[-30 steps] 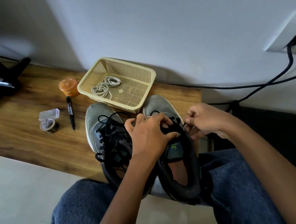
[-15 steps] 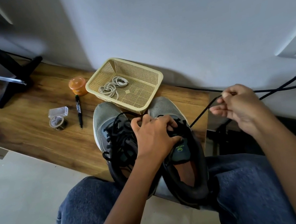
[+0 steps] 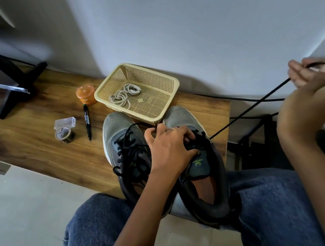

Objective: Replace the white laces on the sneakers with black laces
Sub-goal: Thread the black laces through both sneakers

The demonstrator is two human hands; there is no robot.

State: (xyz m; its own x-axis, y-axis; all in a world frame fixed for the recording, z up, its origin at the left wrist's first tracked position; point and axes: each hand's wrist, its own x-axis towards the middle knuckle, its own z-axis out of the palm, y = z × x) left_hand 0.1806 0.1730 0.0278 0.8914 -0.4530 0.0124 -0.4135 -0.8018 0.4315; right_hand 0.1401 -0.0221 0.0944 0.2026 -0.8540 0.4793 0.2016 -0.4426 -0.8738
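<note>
Two grey sneakers sit side by side at the near edge of the wooden table (image 3: 33, 143), heels hanging over toward the person's lap, toes pointing away toward the wall. So long axis runs front-to-back, w/ the toes touching or just under the near rim of the basket (image 3: 172, 83).

Left sneaker (image 3: 116, 130) is already full of black lace, loose ends flopping over the top. Right sneaker (image 3: 182, 117) is the one being worked on. Left hand (image 3: 169, 145) presses down on its tongue/eyelet area, fingers curled over the lacing. Right hand (image 3: 318, 74) is way out to the right and raised, fingers pinching the end of the black lace (image 3: 248, 109), which runs in a taut straight diagonal from the right sneaker's eyelets up to that hand. Hand is a bit blurry tbh.

Basket is beige mesh plastic, and the white laces (image 3: 124, 95) lie coiled in its far-left corner, plus a tiny pale square bit I can't ID.

Left of the basket: orange lidded jar (image 3: 85, 94), black marker (image 3: 87, 122) lying pointing roughly front-to-back, a tape roll (image 3: 64, 134) w/ a small clear box (image 3: 65, 123) just behind it.
</note>
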